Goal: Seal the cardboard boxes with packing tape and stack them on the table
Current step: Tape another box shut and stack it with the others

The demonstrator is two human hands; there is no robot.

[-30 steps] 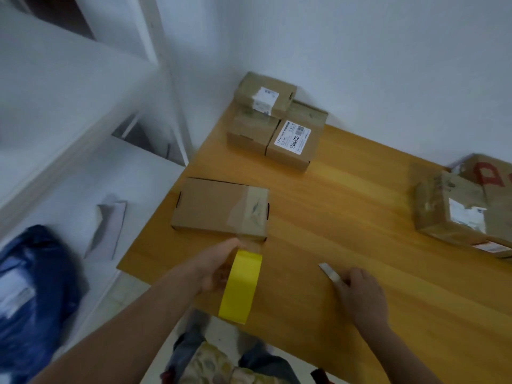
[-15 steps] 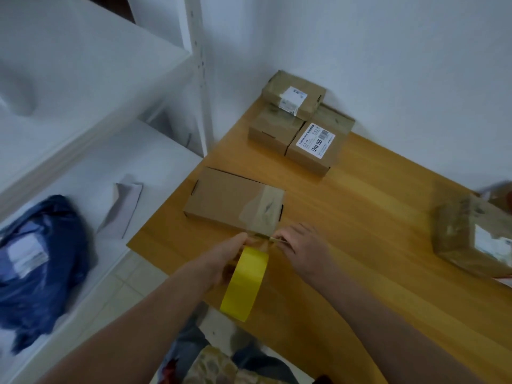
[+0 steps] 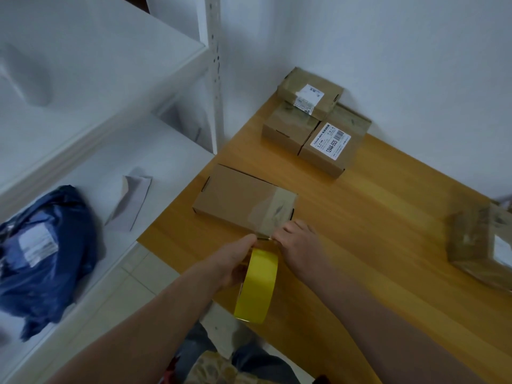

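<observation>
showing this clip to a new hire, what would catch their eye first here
The bright yellow tape roll stands out first, held in the left hand at the table's near edge. Just beyond it lies a flat cardboard box with clear tape across its right end, where the right hand works at the tape. A stack of three labelled boxes sits in the far corner by the wall.

Both hands, left (image 3: 235, 261) and right (image 3: 297, 245), stretch tape (image 3: 256, 285) at the box (image 3: 238, 199) edge.
</observation>
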